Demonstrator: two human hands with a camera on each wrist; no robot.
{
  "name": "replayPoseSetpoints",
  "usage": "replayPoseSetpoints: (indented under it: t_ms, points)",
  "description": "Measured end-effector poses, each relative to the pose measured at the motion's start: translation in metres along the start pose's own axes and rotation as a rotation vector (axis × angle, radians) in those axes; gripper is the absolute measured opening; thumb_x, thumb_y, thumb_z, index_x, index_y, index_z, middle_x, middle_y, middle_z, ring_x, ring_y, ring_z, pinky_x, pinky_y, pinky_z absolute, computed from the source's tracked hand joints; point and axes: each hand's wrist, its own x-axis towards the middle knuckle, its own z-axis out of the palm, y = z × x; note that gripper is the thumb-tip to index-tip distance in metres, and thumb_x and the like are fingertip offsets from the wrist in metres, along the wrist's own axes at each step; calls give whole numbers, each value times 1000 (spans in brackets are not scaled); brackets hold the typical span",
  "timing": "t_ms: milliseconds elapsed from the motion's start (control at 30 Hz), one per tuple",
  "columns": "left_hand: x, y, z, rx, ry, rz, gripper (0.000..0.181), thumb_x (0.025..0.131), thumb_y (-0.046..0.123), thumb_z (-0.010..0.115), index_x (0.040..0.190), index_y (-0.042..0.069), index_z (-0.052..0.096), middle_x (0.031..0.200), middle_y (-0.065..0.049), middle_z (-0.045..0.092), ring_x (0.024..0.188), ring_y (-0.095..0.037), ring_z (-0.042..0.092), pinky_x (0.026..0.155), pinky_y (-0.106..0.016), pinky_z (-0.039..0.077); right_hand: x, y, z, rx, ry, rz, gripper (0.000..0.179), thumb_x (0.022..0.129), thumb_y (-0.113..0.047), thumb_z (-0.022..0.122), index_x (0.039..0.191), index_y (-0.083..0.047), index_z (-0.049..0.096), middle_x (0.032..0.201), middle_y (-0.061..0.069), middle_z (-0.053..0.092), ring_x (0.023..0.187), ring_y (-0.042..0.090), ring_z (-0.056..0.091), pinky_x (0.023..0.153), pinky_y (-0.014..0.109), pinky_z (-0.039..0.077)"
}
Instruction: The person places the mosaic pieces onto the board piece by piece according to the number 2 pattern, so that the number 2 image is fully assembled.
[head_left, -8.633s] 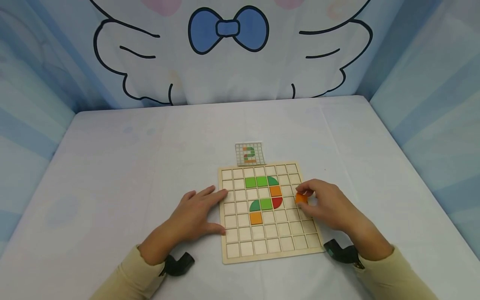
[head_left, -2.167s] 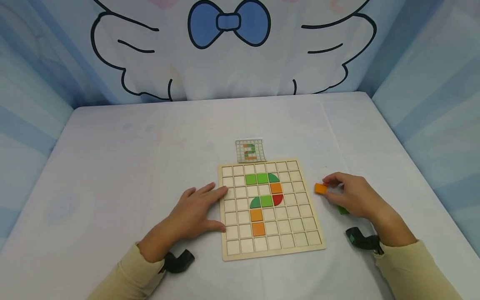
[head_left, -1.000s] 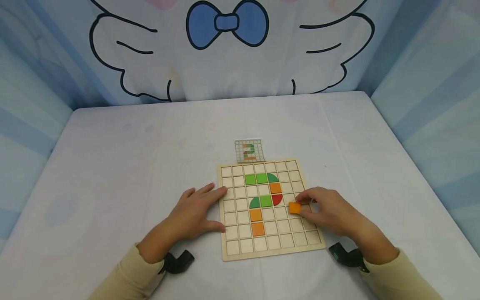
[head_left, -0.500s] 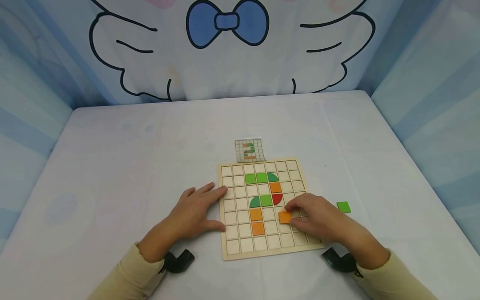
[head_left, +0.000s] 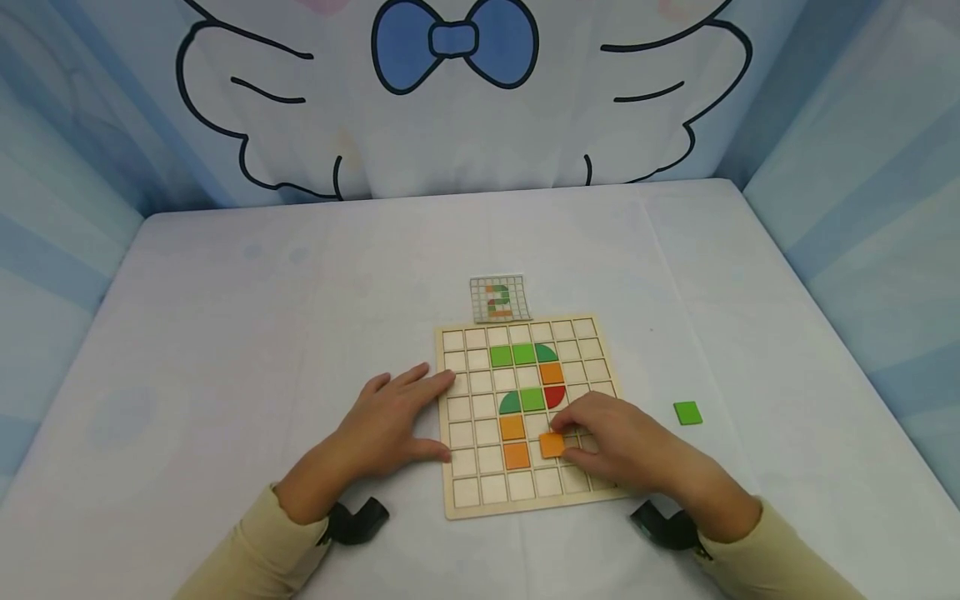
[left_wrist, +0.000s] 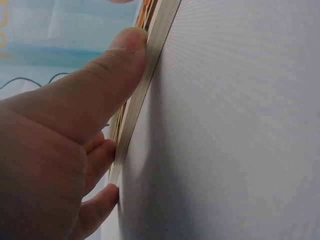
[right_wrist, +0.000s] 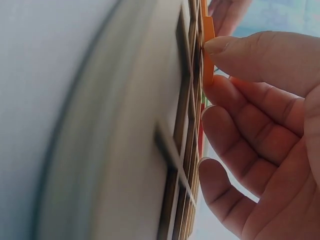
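A wooden grid board (head_left: 480, 490) lies on the table, with green, orange and red tiles set in some cells. My right hand (head_left: 622, 437) pinches an orange square tile (head_left: 552, 445) between thumb and fingers, low over the board, just right of the lower orange tile (head_left: 516, 456). In the right wrist view the thumb presses one edge of that orange tile (right_wrist: 209, 52). My left hand (head_left: 390, 429) rests with spread, fairly straight fingers at the board's left edge. The left wrist view shows its thumb (left_wrist: 131, 47) against the board's side.
Behind the board lies a small pattern card (head_left: 500, 299) printed with a coloured grid figure. One loose green square tile (head_left: 687, 412) lies on the white tablecloth to the right. A cartoon-printed cloth (head_left: 465, 142) hangs behind the table.
An orange tile was added to the lower cell of the column. My right hand then picked up another orange tile from the right and carried it left over the board. The left hand stays put.
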Motion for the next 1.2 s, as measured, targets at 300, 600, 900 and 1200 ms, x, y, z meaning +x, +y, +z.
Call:
replayPoseSetpoints:
  t_ms: [300, 600, 900, 1200]
  points:
    - [0, 0, -1, -3, 9, 7, 96, 74, 48, 86, 152, 11, 44, 151, -3, 48, 144, -31, 35, 109, -65, 26, 2, -2, 6, -14, -10, -23, 21, 85, -11, 76, 106, -10, 71, 102, -6, 65, 96, 14, 59, 89, 38, 52]
    - [-1, 0, 0, -2, 11, 8, 95, 74, 48, 86, 152, 11, 44, 151, -3, 48, 144, -31, 35, 109, -65, 26, 4, -4, 9, -37, 8, -64, 20, 84, -10, 76, 103, -13, 72, 99, -10, 65, 92, 11, 59, 85, 36, 52]
    - [-1, 0, 0, -4, 7, 3, 95, 75, 47, 86, 152, 11, 44, 151, -3, 48, 144, -31, 35, 109, -64, 26, 4, -7, 9, -47, -6, -28, 20, 84, -11, 78, 103, -12, 73, 98, -9, 66, 91, 11, 59, 85, 36, 52]
    - [0, 0, 0, -8, -2, -7, 94, 75, 47, 86, 152, 11, 44, 152, -3, 47, 144, -31, 34, 109, -64, 25, 5, -7, 10, -47, -4, -33, 20, 85, -13, 78, 104, -12, 72, 99, -8, 66, 93, 12, 59, 86, 37, 52]
